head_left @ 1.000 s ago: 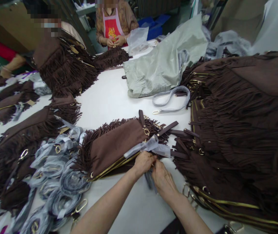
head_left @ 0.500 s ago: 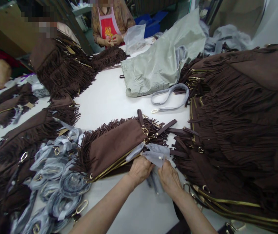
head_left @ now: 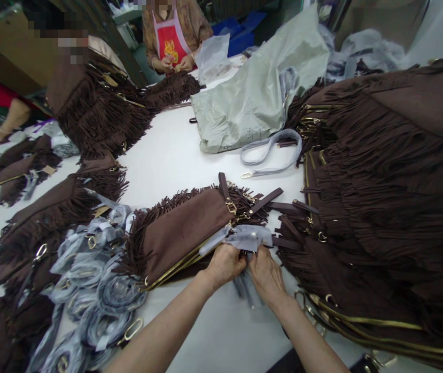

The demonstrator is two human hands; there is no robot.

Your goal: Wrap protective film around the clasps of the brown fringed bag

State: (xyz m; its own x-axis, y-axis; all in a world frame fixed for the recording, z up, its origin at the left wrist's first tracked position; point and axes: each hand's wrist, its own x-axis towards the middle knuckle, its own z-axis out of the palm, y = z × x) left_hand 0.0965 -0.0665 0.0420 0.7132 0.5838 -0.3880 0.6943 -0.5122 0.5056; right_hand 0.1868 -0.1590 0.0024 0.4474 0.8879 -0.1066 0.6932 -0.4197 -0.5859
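A brown fringed bag (head_left: 188, 230) with gold zippers lies flat on the white table, its short side tabs and gold clasps toward the right. At its lower right corner, my left hand (head_left: 224, 265) is closed on a strap wrapped in clear plastic (head_left: 250, 237). My right hand (head_left: 267, 277) pinches the same wrapped strap just beside it, the fingertips of both hands close together. Part of the strap hangs below between the hands. Fingers hide exactly what lies between them; a small dark bit shows there.
Coiled plastic-wrapped straps (head_left: 89, 290) are heaped at left, beside more fringed bags (head_left: 43, 204). A large pile of fringed bags (head_left: 384, 171) rises at right. Ahead lie a grey-green plastic sack (head_left: 260, 103) and a loose wrapped strap (head_left: 271, 150). Co-workers (head_left: 173, 44) are across the table.
My right hand has come nearer my left, narrowing the gap between them. The plastic over the strap now lies flatter above my fingers. The bag has stayed in place.
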